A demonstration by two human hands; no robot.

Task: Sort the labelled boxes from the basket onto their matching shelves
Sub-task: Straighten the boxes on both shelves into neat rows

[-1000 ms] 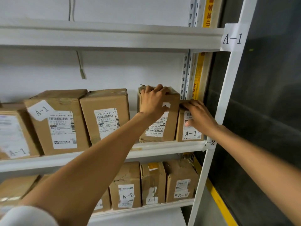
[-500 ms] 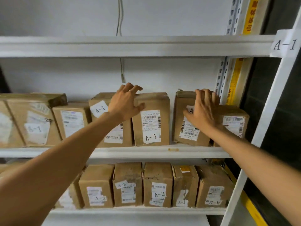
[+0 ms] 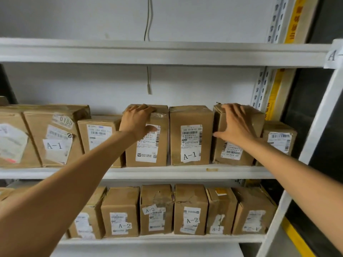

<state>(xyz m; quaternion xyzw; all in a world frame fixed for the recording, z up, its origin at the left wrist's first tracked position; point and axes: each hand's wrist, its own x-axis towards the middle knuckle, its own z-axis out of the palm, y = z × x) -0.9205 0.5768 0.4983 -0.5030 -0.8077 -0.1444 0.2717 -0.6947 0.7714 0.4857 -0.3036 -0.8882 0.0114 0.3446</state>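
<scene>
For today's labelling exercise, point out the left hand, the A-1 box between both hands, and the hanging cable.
Left hand (image 3: 137,121): head view, back of the hand.
A-1 box (image 3: 191,136): head view, middle of its front.
Hanging cable (image 3: 148,78): head view, its lower stretch.

Grey cable (image 3: 148,25) hangs down white wall (image 3: 74,15); yellow strip (image 3: 295,19), perhaps lettered, at right.

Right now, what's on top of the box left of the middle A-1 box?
The left hand, fingers curled over the top front edge of the box. Further back is out of view.
</scene>
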